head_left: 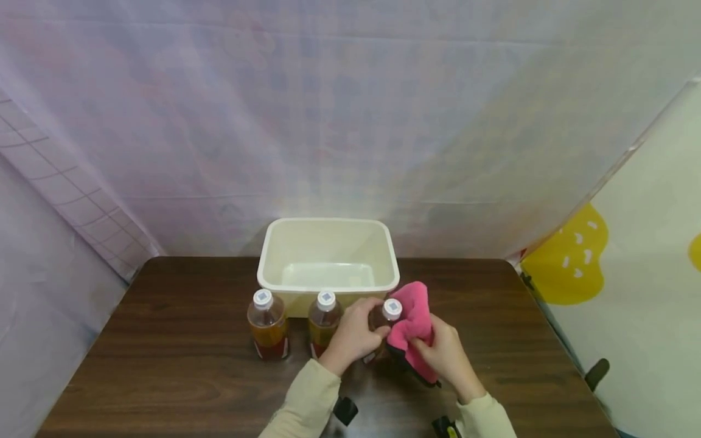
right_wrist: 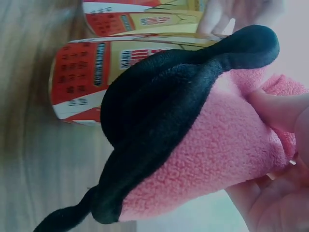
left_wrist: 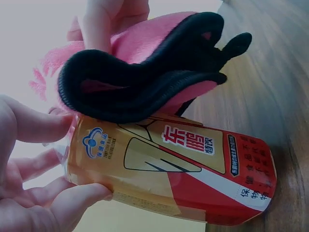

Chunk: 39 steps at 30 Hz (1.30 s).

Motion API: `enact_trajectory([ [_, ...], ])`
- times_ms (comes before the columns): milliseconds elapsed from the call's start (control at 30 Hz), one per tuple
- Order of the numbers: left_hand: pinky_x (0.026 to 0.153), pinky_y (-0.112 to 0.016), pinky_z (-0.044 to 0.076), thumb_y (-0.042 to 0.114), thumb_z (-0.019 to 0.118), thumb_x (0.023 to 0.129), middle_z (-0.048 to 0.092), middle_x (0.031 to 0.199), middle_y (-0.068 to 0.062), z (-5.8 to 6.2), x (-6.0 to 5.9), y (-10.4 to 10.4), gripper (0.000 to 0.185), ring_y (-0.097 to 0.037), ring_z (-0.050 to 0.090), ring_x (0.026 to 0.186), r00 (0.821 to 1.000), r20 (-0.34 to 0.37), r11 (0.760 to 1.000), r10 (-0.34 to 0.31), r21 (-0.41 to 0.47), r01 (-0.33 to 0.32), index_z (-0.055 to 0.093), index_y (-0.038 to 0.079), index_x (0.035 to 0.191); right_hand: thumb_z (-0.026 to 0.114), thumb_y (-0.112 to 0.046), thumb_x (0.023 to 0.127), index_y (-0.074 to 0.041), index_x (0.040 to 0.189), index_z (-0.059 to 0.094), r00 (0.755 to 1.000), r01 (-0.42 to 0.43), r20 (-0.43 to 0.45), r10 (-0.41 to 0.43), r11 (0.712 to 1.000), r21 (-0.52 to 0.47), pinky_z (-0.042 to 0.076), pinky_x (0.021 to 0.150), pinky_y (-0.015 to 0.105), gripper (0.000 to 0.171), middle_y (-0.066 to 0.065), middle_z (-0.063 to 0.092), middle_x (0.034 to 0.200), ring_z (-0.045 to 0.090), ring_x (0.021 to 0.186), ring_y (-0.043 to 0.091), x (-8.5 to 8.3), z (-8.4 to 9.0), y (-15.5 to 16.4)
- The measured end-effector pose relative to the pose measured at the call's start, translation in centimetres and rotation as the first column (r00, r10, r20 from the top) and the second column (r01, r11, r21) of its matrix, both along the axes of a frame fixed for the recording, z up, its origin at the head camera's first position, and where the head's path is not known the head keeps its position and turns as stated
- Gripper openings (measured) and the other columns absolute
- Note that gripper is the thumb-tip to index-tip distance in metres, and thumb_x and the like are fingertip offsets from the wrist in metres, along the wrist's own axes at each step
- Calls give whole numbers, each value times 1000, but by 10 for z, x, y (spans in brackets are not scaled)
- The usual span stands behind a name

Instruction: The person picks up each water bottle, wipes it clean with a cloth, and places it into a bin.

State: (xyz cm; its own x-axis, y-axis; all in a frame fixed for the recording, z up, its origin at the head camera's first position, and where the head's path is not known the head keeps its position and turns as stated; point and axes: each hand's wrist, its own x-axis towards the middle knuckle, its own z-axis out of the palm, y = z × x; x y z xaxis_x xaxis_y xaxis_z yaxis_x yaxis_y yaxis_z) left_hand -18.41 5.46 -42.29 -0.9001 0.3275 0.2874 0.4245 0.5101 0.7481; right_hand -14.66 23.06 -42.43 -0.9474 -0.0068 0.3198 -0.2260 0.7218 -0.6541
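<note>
A drink bottle (left_wrist: 193,164) with a white cap and a gold-and-red label stands on the table at the right of a row. My left hand (head_left: 356,331) grips it round its upper part, thumb and fingers on opposite sides in the left wrist view. Bunched in my right hand (head_left: 446,353) is a pink fleecy cloth (right_wrist: 207,150) with a black edge and a short black loop. Its folds lie against the bottle's right side, and they hide part of the label in the right wrist view.
Two more such bottles, one at the far left (head_left: 268,325) and one in the middle (head_left: 325,319), stand left of the held one. Behind them is a cream-coloured bin (head_left: 328,289). A patterned curtain (head_left: 328,121) hangs behind the brown wooden table (head_left: 181,340).
</note>
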Motion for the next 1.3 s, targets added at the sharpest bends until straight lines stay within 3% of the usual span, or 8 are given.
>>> enact_trajectory([
  [233, 83, -35, 47, 13, 71, 72, 61, 103, -10, 0, 0, 0, 39, -23, 58, 94, 1000, 20, 1000, -3, -7, 3, 59, 4, 109, 72, 7, 60, -4, 75, 58, 995, 5, -98, -1, 999, 38, 42, 51, 24, 24, -1, 53, 63, 44, 57, 8, 2, -16, 0],
  [667, 88, -38, 46, 14, 71, 74, 59, 107, -11, -1, 1, 0, 40, -25, 57, 100, 997, 75, 1000, -5, -6, 6, 57, 6, 111, 69, 6, 58, -3, 72, 58, 1000, 10, 2, -11, 998, 55, 44, 52, 27, 20, 2, 58, 63, 50, 59, 11, -1, -65, 2],
  [900, 88, -38, 45, 15, 71, 74, 59, 108, -10, -1, 1, 1, 41, -25, 57, 101, 998, 58, 1000, -7, -6, 7, 57, 6, 111, 70, 5, 59, -2, 73, 59, 998, 25, 62, -29, 997, 72, 45, 52, 31, 20, 5, 60, 65, 53, 61, 16, 0, -75, 3],
  [1300, 89, -40, 44, 14, 71, 74, 59, 109, -10, -2, 1, 1, 41, -26, 56, 102, 997, 74, 1000, -3, 7, 3, 57, 7, 112, 69, 5, 58, -4, 71, 59, 998, 35, 54, -38, 997, 64, 45, 53, 31, 18, 5, 61, 65, 53, 60, 16, -1, -82, 4],
])
